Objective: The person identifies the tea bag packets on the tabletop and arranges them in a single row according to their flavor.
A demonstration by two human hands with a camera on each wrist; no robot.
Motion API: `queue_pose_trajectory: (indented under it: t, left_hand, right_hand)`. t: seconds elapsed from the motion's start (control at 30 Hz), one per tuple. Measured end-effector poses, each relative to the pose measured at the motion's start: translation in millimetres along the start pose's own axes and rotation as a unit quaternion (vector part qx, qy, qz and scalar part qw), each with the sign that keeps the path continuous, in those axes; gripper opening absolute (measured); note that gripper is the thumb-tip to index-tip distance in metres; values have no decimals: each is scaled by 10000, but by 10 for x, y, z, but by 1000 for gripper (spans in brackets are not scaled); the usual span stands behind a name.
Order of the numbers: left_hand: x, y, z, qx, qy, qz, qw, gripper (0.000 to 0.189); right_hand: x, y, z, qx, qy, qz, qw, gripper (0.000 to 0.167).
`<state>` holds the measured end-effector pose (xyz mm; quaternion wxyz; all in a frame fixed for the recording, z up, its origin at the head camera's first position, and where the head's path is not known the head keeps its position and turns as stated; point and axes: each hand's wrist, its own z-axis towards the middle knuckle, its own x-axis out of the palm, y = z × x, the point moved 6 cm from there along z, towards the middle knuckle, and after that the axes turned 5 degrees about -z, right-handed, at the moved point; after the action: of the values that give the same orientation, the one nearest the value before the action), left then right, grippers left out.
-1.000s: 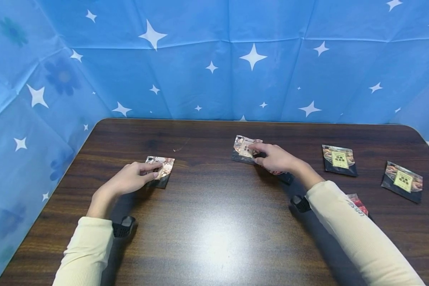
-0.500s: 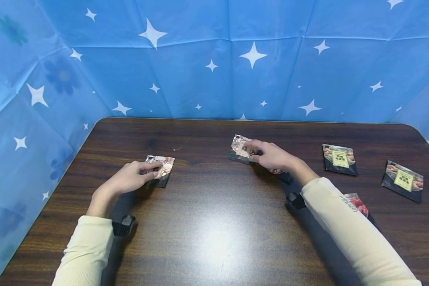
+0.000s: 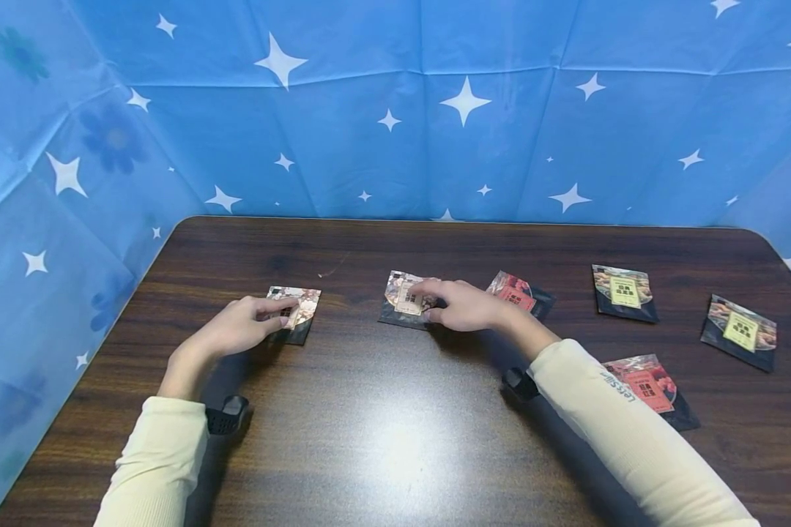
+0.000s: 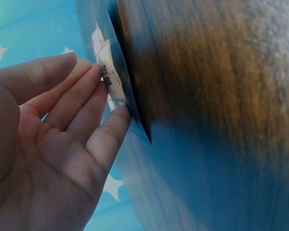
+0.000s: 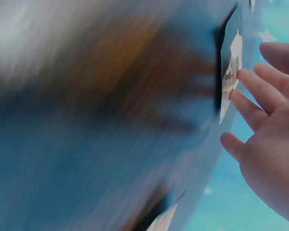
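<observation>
Fingers loosely extended, a person's left hand [image 3: 234, 327] rests its fingertips on a pale-and-black packet [image 3: 307, 307] lying at the left of a dark wooden table [image 3: 343, 410], while the right hand [image 3: 466, 306], its fingers also extended, touches a second pale-and-black packet [image 3: 395, 298] near the middle. A red-labelled packet [image 3: 517, 293] lies partly behind the right wrist; another red-labelled packet [image 3: 649, 391] is partly covered by the right sleeve [image 3: 606, 410]. Farther right lie one yellow-labelled packet [image 3: 625, 293] and a second yellow-labelled packet [image 3: 740, 333], before a blue star-print curtain [image 3: 343, 154].
</observation>
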<state>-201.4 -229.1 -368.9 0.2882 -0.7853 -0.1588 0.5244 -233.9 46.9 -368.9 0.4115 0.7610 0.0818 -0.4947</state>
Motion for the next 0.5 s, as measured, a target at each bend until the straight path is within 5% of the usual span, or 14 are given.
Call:
queue_pose_trajectory:
  t: [0.5]
  left_hand:
    - [-7,-10,-1,11,11,-34,10000,43]
  right_hand:
    - [336,528,289,-464,434,-48,9980,46]
